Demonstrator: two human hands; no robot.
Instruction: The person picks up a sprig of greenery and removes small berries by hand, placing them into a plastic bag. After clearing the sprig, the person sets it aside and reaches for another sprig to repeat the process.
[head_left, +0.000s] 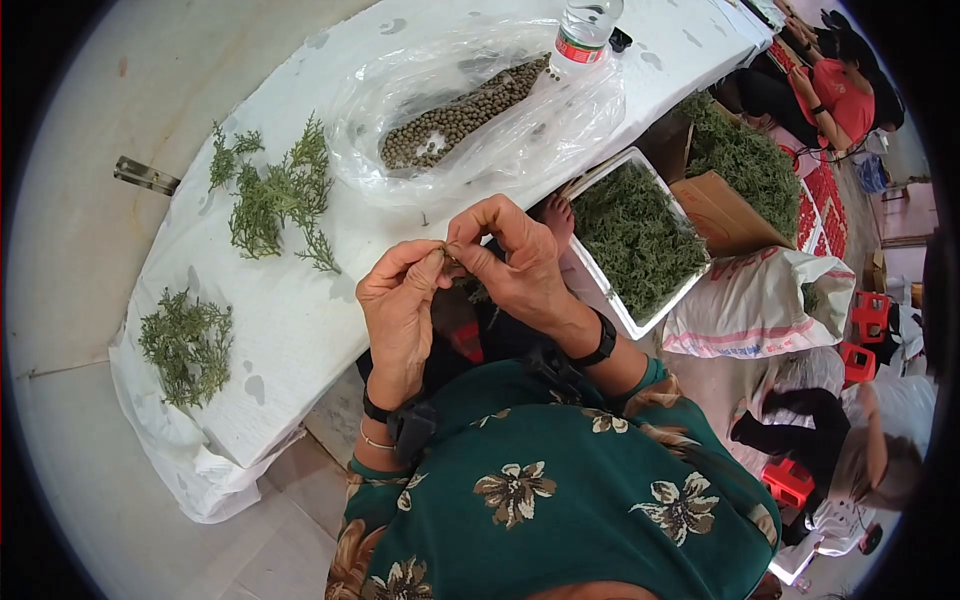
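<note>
My left hand (401, 307) and my right hand (514, 259) meet fingertip to fingertip above the near edge of the table. Both pinch a small brownish piece (449, 257), mostly hidden by the fingers; what it is I cannot tell. Just beyond them, a tiny thin stalk-like bit (425, 220) rests on the white-covered table (292, 330). Feathery green conifer-like sprigs (277, 199) lie left of my hands, with another bunch of sprigs (187, 347) nearer the table's left end. Farther back, an opened clear plastic bag (360, 142) holds many small round brown beads or seeds (465, 109).
A water bottle (581, 37) stands by the bag. Right of the table are a white foam box (634, 330) of greenery, an open cardboard box (727, 214) and a woven sack (757, 307). Other people (840, 94) sit farther right, near red plastic stools (787, 482).
</note>
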